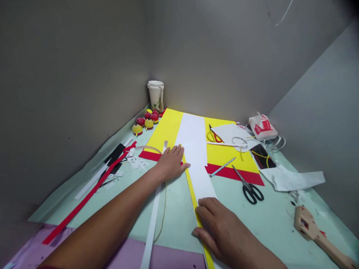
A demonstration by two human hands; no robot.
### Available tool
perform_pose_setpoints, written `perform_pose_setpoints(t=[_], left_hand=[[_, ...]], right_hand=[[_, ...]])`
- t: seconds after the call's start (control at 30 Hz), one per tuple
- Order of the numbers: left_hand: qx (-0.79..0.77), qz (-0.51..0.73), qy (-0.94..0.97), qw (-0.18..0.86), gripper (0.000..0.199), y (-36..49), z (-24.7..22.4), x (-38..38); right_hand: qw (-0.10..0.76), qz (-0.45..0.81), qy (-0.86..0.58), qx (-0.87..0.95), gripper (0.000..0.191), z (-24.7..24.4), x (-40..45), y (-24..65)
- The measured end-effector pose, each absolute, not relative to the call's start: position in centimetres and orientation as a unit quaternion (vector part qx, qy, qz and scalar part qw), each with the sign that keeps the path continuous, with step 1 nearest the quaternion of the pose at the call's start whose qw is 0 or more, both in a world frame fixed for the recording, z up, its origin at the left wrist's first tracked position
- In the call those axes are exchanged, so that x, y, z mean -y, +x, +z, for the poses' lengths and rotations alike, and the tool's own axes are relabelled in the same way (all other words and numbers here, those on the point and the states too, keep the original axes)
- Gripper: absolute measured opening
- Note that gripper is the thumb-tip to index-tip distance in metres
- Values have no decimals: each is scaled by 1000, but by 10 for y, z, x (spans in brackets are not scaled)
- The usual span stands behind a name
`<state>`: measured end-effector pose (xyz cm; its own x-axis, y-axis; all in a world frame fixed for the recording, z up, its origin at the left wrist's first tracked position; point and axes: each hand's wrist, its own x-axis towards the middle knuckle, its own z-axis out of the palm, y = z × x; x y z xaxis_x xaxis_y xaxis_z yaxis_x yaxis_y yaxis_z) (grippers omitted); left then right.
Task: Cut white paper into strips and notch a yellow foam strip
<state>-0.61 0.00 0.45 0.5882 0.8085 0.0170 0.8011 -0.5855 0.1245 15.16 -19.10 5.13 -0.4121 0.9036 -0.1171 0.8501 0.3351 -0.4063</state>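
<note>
A long white paper strip (200, 183) runs from the back of the table toward me, with a narrow yellow strip (191, 186) along its left edge. My left hand (171, 161) lies flat, fingers stretched out, at the far end of the yellow strip, over the sheets. Closer to me, my right hand (220, 226) is closed at the strip's near part, thumb and curled fingers at its left edge. Beneath lie yellow sheets (164, 129) and red sheets (224, 174). A thin white strip (153, 220) passes under my left forearm.
Black-handled scissors (251, 190), a patterned pencil (223, 167) and a glue gun (311, 228) lie to the right. At left are a red strip (92, 190) and paper scraps. A white bucket (156, 93) and several red-and-yellow round pieces (148, 123) stand at the back.
</note>
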Motion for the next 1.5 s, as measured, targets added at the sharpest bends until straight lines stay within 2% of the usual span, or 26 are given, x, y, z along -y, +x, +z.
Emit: perform_pose_setpoints(t=[0.27, 0.37, 0.47, 0.53, 0.7, 0.87, 1.07, 1.17, 1.23, 1.27, 1.37, 1.43, 1.5], left_hand=[[-451, 29, 890, 54, 73, -6, 7, -1], [-446, 30, 893, 50, 75, -6, 4, -2], [-444, 27, 894, 50, 76, -7, 3, -2], [-444, 25, 894, 53, 77, -6, 4, -2], [-447, 22, 892, 63, 76, -6, 7, -1], [-446, 20, 892, 67, 75, -5, 10, 1], [-446, 17, 892, 67, 76, -6, 11, 1], [-445, 20, 893, 66, 76, -6, 10, 0], [-442, 24, 894, 65, 76, -6, 9, 0], [-442, 27, 894, 64, 77, -6, 8, 0], [-443, 32, 894, 63, 77, -6, 7, -1], [-445, 31, 893, 63, 76, -6, 7, 0], [-446, 28, 892, 62, 76, -6, 8, 0]], right_hand=[[73, 197, -535, 818, 9, 54, 190, 153], [90, 192, -519, 828, 17, 54, 181, 167], [90, 98, -557, 820, 28, 49, 159, 195], [30, 6, -617, 786, 31, 42, 138, 214], [-9, -41, -645, 763, 44, 26, 103, 236], [-14, -71, -639, 766, 31, 17, 98, 234], [27, -123, -629, 767, 21, 13, 99, 241], [79, -159, -629, 757, 17, 23, 103, 248], [147, -185, -621, 747, 18, 35, 106, 250], [199, -199, -612, 739, 17, 43, 106, 249], [479, -190, -551, 657, 8, 61, 101, 237], [603, -76, -533, 589, 11, 68, 90, 222], [661, 89, -511, 542, 14, 68, 74, 207]])
